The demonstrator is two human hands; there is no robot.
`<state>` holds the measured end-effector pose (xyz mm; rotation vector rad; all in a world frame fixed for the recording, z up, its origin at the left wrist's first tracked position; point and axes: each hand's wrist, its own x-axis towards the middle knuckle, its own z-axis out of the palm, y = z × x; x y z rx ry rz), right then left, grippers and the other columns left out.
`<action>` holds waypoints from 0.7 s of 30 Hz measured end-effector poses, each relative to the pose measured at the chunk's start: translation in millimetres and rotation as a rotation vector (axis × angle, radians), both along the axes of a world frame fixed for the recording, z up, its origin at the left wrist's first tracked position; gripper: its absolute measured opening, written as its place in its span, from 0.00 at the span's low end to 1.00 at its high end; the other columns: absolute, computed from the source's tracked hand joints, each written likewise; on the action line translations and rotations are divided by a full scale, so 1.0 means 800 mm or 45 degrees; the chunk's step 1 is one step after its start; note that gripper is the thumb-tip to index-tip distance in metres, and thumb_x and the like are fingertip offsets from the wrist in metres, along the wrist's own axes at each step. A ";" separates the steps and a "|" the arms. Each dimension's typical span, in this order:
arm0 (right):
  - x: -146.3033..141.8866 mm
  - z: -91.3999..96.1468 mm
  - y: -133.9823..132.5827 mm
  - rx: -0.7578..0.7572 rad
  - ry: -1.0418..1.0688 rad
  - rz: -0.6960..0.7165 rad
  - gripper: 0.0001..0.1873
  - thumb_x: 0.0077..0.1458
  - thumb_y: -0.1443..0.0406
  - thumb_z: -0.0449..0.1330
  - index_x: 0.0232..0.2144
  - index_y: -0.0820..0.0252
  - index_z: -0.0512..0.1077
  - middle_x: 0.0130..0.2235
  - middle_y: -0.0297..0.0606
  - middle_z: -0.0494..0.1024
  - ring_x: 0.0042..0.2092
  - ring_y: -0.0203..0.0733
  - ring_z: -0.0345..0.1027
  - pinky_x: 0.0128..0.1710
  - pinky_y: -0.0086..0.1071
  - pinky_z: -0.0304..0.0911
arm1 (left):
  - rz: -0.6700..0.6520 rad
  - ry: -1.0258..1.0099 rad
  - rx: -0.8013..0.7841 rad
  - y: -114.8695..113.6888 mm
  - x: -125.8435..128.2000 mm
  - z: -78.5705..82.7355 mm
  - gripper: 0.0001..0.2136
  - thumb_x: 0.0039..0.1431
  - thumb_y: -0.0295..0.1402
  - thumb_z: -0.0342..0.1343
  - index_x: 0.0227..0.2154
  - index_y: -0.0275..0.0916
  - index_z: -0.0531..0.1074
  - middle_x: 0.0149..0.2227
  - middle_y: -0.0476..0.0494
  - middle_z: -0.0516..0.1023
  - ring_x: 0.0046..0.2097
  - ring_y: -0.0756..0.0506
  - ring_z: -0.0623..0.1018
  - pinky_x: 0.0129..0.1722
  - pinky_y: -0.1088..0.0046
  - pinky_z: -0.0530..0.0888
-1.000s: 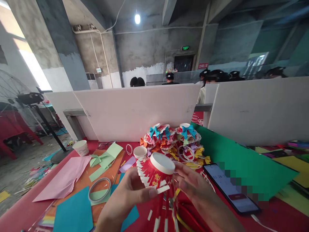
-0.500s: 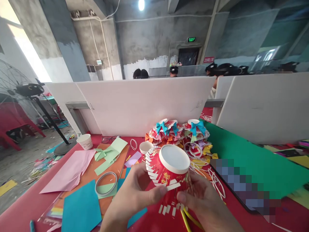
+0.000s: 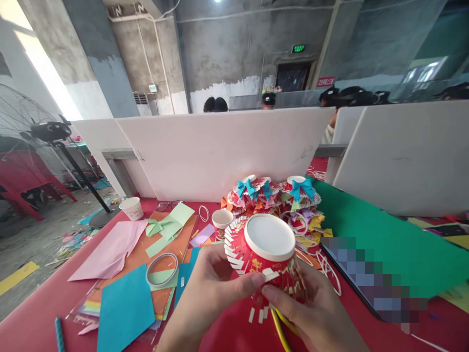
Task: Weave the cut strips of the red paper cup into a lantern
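Between both hands is a red paper cup (image 3: 246,247) with its round white base facing up. Its wall is cut into strips, several bent outward with white tips fanned along the left side. My left hand (image 3: 216,293) closes on the cup's left, its thumb at a pale strip near the front. My right hand (image 3: 311,303) grips the right side, thumb tip close to the left thumb. Several white strip ends (image 3: 258,315) hang below the thumbs. Fingers behind the cup are hidden. Under the right hand a yellow curved thing (image 3: 279,325) shows in part.
Cut red cups with coloured bows (image 3: 271,193) pile up behind my hands, near white cords (image 3: 330,271). Leftward lie a tape roll (image 3: 148,276), blue paper (image 3: 126,310), pink paper (image 3: 110,249) and a paper cup (image 3: 132,209). A phone (image 3: 361,281) rests on green card (image 3: 366,230). White panels (image 3: 220,156) stand behind.
The thumbs have shifted along the cup's front edge, and the long pale strip between them now shows shorter. Both hands still hold the cup. The view has tilted slightly.
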<state>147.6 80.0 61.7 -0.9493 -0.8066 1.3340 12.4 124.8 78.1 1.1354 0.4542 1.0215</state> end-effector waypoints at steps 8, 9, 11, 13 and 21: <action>0.020 -0.019 0.019 -0.045 0.033 0.034 0.17 0.39 0.60 0.73 0.36 0.50 0.78 0.28 0.34 0.82 0.30 0.39 0.76 0.32 0.28 0.71 | -0.007 -0.056 -0.076 0.016 0.014 -0.008 0.02 0.48 0.25 0.66 0.26 0.37 0.82 0.25 0.50 0.82 0.28 0.53 0.77 0.30 0.83 0.74; 0.023 -0.021 0.020 -0.037 0.044 0.069 0.17 0.40 0.61 0.72 0.36 0.50 0.78 0.28 0.33 0.82 0.30 0.38 0.75 0.32 0.28 0.71 | 0.000 -0.072 -0.090 0.016 0.015 -0.009 0.02 0.48 0.25 0.66 0.26 0.38 0.82 0.25 0.51 0.83 0.28 0.53 0.77 0.32 0.83 0.75; 0.028 -0.022 0.022 -0.019 0.112 0.158 0.14 0.42 0.62 0.72 0.35 0.50 0.78 0.25 0.32 0.80 0.27 0.34 0.72 0.29 0.24 0.68 | -0.004 -0.122 -0.121 0.018 0.017 -0.009 0.04 0.47 0.25 0.67 0.25 0.40 0.82 0.25 0.52 0.83 0.27 0.54 0.77 0.32 0.83 0.75; 0.030 -0.018 0.022 -0.023 0.219 0.228 0.10 0.43 0.64 0.71 0.32 0.53 0.79 0.21 0.31 0.77 0.23 0.30 0.69 0.25 0.20 0.65 | -0.039 -0.163 -0.128 0.021 0.016 -0.011 0.05 0.47 0.24 0.67 0.26 0.41 0.82 0.25 0.53 0.84 0.27 0.55 0.78 0.31 0.84 0.75; 0.025 -0.006 0.023 -0.082 0.232 0.319 0.10 0.43 0.62 0.72 0.26 0.59 0.76 0.20 0.32 0.75 0.20 0.28 0.67 0.20 0.18 0.63 | -0.078 -0.067 -0.007 0.036 -0.001 -0.019 0.05 0.48 0.25 0.66 0.29 0.39 0.82 0.29 0.48 0.85 0.34 0.50 0.80 0.35 0.81 0.74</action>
